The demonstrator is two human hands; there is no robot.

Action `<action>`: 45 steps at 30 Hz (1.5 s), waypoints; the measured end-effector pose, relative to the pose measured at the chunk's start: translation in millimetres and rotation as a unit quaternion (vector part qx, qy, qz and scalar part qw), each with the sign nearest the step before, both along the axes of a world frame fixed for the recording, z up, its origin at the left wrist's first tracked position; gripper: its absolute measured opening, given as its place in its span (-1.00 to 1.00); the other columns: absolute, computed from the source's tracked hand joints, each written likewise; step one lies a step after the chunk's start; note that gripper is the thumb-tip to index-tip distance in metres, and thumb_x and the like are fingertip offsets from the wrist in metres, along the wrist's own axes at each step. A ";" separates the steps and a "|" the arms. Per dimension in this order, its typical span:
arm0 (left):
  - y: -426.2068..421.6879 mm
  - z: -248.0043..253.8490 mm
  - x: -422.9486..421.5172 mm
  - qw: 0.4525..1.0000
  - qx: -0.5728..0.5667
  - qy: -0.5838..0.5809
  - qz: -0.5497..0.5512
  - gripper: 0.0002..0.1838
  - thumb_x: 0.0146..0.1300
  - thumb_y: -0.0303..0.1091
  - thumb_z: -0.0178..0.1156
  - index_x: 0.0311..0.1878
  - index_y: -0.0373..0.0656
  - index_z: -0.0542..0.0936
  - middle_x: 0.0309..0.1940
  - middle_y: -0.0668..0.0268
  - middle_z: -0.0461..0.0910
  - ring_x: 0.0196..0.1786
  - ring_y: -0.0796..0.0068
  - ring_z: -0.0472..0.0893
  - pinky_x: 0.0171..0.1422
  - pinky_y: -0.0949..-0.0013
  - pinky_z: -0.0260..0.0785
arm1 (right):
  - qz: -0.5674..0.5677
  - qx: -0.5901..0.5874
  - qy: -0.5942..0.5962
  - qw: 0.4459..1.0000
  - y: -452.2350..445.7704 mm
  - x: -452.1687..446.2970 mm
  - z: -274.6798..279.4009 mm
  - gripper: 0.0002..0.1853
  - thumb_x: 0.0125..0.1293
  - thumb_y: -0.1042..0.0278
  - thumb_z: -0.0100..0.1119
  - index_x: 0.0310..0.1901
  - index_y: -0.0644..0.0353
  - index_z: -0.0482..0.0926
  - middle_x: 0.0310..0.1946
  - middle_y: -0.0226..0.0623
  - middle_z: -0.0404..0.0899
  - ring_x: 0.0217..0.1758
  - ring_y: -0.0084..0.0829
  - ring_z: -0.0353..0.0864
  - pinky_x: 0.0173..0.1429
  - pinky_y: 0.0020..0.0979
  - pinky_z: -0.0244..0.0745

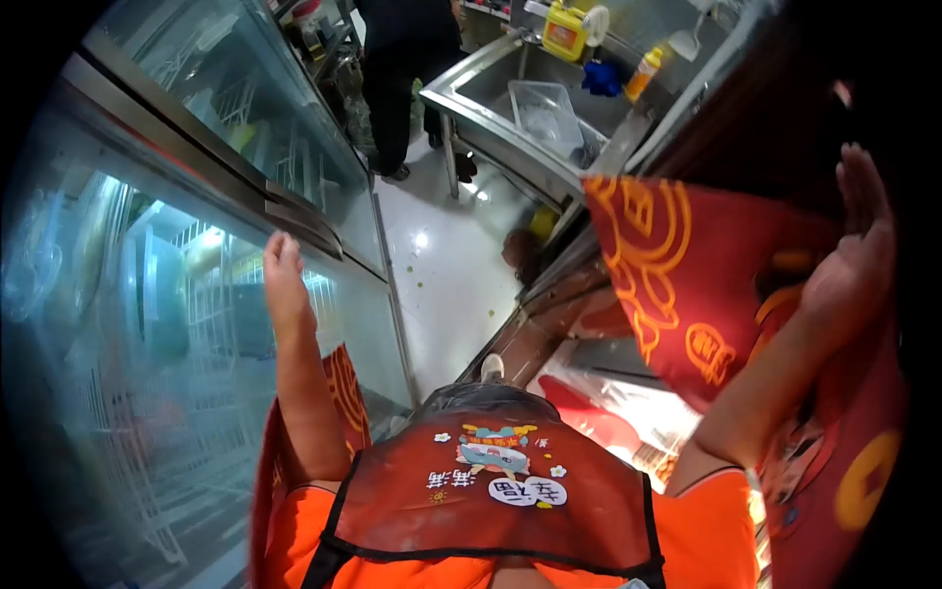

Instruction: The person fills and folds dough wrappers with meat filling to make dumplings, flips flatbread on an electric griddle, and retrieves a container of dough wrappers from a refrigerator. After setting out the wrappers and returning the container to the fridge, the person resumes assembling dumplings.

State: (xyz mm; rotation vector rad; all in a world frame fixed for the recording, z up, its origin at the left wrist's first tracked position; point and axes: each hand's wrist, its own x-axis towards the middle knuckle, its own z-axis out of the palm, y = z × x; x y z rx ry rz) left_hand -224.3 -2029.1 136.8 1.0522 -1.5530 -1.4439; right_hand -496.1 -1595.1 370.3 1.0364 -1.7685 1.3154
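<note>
My left hand is raised beside the glass-door refrigerator, close to the metal edge of its door. Its fingers point away from me, held loosely and somewhat blurred, with nothing visible in them; whether they touch the door I cannot tell. At the right, my right hand is open, fingers stretched upward, against a red door curtain with gold patterns. That curtain hangs pushed out to the right along my forearm. Another piece of red patterned cloth shows behind my left forearm.
Ahead, a white floor runs between the refrigerator and a steel sink. A plastic tub, a yellow jug and a yellow bottle are at the sink. A person in dark clothes stands beyond it.
</note>
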 end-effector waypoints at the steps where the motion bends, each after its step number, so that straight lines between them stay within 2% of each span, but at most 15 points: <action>1: -9.3 -20.0 -1.5 0.998 0.054 -0.024 -0.006 -0.43 0.48 -0.14 0.04 0.40 -0.30 0.29 0.32 0.12 0.39 0.37 0.29 0.38 0.50 0.28 0.15 | 0.029 -0.038 0.007 0.999 -4.6 -12.1 -8.3 -0.40 0.57 0.14 -0.40 0.24 0.59 0.39 0.19 0.21 0.51 0.31 -0.02 0.50 0.41 -0.17 0.38; 4: -25.5 -61.5 0.4 0.988 0.122 -0.090 -0.013 -0.35 0.47 -0.12 0.06 0.46 -0.32 0.21 0.38 0.07 0.33 0.42 0.22 0.34 0.52 0.28 0.10 | 0.138 -0.132 -0.021 0.981 -77.1 -39.5 -39.0 -0.46 0.57 0.19 -0.30 0.17 0.56 0.48 0.08 0.12 0.60 0.17 -0.12 0.62 0.27 -0.19 0.49; 7: -41.2 -76.8 -3.5 0.985 0.115 -0.129 -0.016 -0.33 0.46 -0.12 0.08 0.46 -0.35 0.20 0.38 0.04 0.34 0.42 0.20 0.35 0.51 0.28 0.11 | 0.149 -0.104 -0.045 0.982 -157.6 -81.2 -59.0 -0.60 0.53 0.30 -0.12 0.12 0.47 0.56 0.02 -0.02 0.66 0.08 -0.29 0.64 0.22 -0.28 0.49; 11: -63.6 -91.4 -17.6 0.984 0.092 -0.150 0.000 -0.37 0.46 -0.16 0.09 0.43 -0.37 0.25 0.33 0.01 0.39 0.38 0.19 0.39 0.48 0.26 0.16 | 0.204 -0.077 -0.146 0.965 -255.1 -143.0 -86.6 -0.63 0.56 0.25 -0.11 0.13 0.33 0.59 -0.07 -0.20 0.69 0.00 -0.42 0.67 0.13 -0.40 0.53; 16: -81.1 -94.0 -46.9 0.987 0.034 -0.159 -0.014 -0.42 0.45 -0.19 0.04 0.40 -0.38 0.32 0.34 0.03 0.43 0.42 0.18 0.37 0.51 0.26 0.12 | 0.266 0.028 -0.181 0.946 -367.9 -179.4 -114.2 -0.69 0.54 0.26 -0.02 0.10 0.23 0.62 -0.12 -0.24 0.69 -0.09 -0.46 0.68 0.03 -0.44 0.55; 17: -86.4 -108.0 -48.8 0.991 0.018 -0.133 0.003 -0.48 0.44 -0.26 0.08 0.36 -0.35 0.35 0.23 0.06 0.51 0.28 0.19 0.49 0.42 0.25 0.23 | 0.277 0.050 -0.194 0.940 -384.5 -182.5 -123.3 -0.70 0.53 0.26 0.00 0.08 0.23 0.63 -0.12 -0.24 0.69 -0.10 -0.46 0.68 0.02 -0.45 0.55; 20: -91.0 -125.3 -52.1 0.986 0.012 -0.163 0.043 -0.55 0.45 -0.26 0.07 0.30 -0.31 0.43 0.20 0.03 0.54 0.24 0.15 0.52 0.39 0.23 0.27 | 0.321 0.134 -0.206 0.914 -435.2 -194.2 -160.7 -0.75 0.50 0.31 0.06 -0.01 0.28 0.65 -0.15 -0.22 0.69 -0.09 -0.42 0.68 0.04 -0.45 0.52; 21: -88.0 -89.0 -61.4 0.956 0.118 -0.268 0.036 -0.60 0.44 -0.26 0.08 0.24 -0.28 0.48 0.17 0.02 0.56 0.21 0.13 0.54 0.34 0.21 0.30 | 0.318 0.183 -0.165 0.915 -445.8 -194.0 -170.8 -0.73 0.51 0.31 0.04 -0.01 0.31 0.64 -0.14 -0.22 0.68 -0.10 -0.43 0.65 0.04 -0.45 0.49; 22: -82.6 -121.0 -52.2 0.979 -0.010 -0.197 0.045 -0.62 0.42 -0.27 0.11 0.21 -0.26 0.50 0.12 0.04 0.59 0.18 0.12 0.56 0.29 0.19 0.33 | 0.335 0.221 -0.110 0.909 -456.1 -190.0 -175.9 -0.72 0.52 0.31 0.02 0.00 0.34 0.63 -0.12 -0.22 0.67 -0.11 -0.44 0.63 0.03 -0.46 0.46; 26: -41.0 -121.0 -69.6 0.974 -0.002 -0.164 0.157 -0.58 0.36 -0.14 0.17 0.17 -0.19 0.52 -0.02 0.01 0.61 0.11 0.06 0.58 0.26 0.20 0.35 | 0.504 0.303 -0.181 0.789 -511.7 -188.4 -217.4 -0.78 0.52 0.40 0.01 -0.06 0.33 0.64 -0.23 -0.34 0.61 -0.22 -0.57 0.56 -0.12 -0.53 0.46; 34: -8.2 -91.6 -120.8 0.892 0.110 -0.191 0.394 -0.60 0.29 -0.02 0.24 0.00 -0.14 0.60 -0.17 0.11 0.69 -0.03 0.19 0.67 0.11 0.24 0.45 | 0.771 0.330 -0.092 0.537 -627.3 -121.1 -113.9 -0.80 0.46 0.50 0.01 -0.06 0.35 0.64 -0.24 -0.21 0.63 -0.22 -0.46 0.65 -0.09 -0.47 0.53; 36: -7.1 -72.4 -133.0 0.869 0.137 -0.191 0.434 -0.57 0.24 0.07 0.26 -0.09 -0.12 0.62 -0.26 0.16 0.70 -0.10 0.23 0.68 0.08 0.23 0.46 | 0.811 0.345 -0.059 0.469 -643.6 -106.8 -107.5 -0.79 0.46 0.49 0.01 -0.07 0.34 0.64 -0.23 -0.20 0.63 -0.21 -0.45 0.65 -0.07 -0.47 0.52; 39: 8.7 -95.7 -146.1 0.855 0.097 -0.221 0.460 -0.48 0.25 0.21 0.20 -0.16 -0.14 0.65 -0.33 0.10 0.70 -0.12 0.11 0.69 0.07 0.17 0.47 | 0.858 0.347 -0.032 0.378 -639.8 -87.5 -84.5 -0.72 0.54 0.36 -0.05 -0.01 0.39 0.60 -0.24 -0.27 0.62 -0.15 -0.47 0.64 -0.03 -0.46 0.51; 42: 32.4 -106.4 -170.0 0.816 0.126 -0.272 0.495 -0.42 0.23 0.28 0.19 -0.24 -0.15 0.67 -0.37 0.04 0.69 -0.12 0.03 0.68 0.09 0.10 0.45 | 0.868 0.392 -0.131 0.274 -626.6 -62.8 -71.7 -0.74 0.52 0.39 -0.02 -0.01 0.37 0.62 -0.22 -0.25 0.64 -0.13 -0.46 0.66 0.00 -0.43 0.55; 45: 64.1 -86.5 -208.2 0.774 0.135 -0.300 0.541 -0.39 0.29 0.31 0.12 -0.27 -0.16 0.69 -0.43 0.05 0.68 -0.17 -0.07 0.66 0.33 -0.05 0.24 | 0.883 0.415 -0.106 0.190 -617.8 -38.1 -71.4 -0.70 0.55 0.34 -0.04 0.07 0.36 0.59 -0.16 -0.25 0.66 -0.10 -0.48 0.67 0.02 -0.45 0.58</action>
